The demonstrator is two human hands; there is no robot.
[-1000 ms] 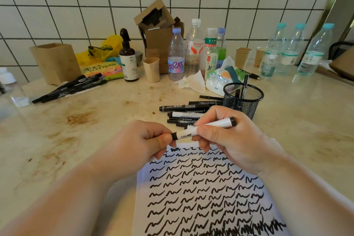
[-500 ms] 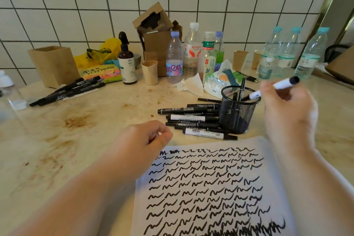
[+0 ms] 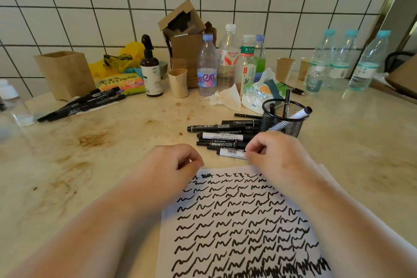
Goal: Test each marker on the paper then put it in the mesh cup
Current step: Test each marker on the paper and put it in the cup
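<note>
The paper [image 3: 237, 221], covered in black squiggles, lies in front of me. Behind it is a pile of several black and white markers [image 3: 223, 136]. My right hand [image 3: 273, 153] is at the pile's near right end. Its thumb and fingers pinch the nearest white marker [image 3: 231, 153], which still lies on the table. My left hand [image 3: 171, 165] rests at the paper's top left corner, loosely curled and holding nothing. The black mesh cup [image 3: 282, 123] stands behind my right hand. A white marker with a black cap [image 3: 301, 114] leans in it beside a thin black pen.
A second group of black markers [image 3: 83, 102] lies at the far left by a brown box [image 3: 65, 73]. Along the tiled wall stand water bottles [image 3: 206, 67], a spray bottle [image 3: 150, 70], paper cups [image 3: 284, 69] and cartons. A crumpled tissue [image 3: 225, 97] lies behind the pile.
My right hand carried the white marker to the mesh cup, let it go there, and came back down to the pile. My left hand let go and stayed near the paper's corner.
</note>
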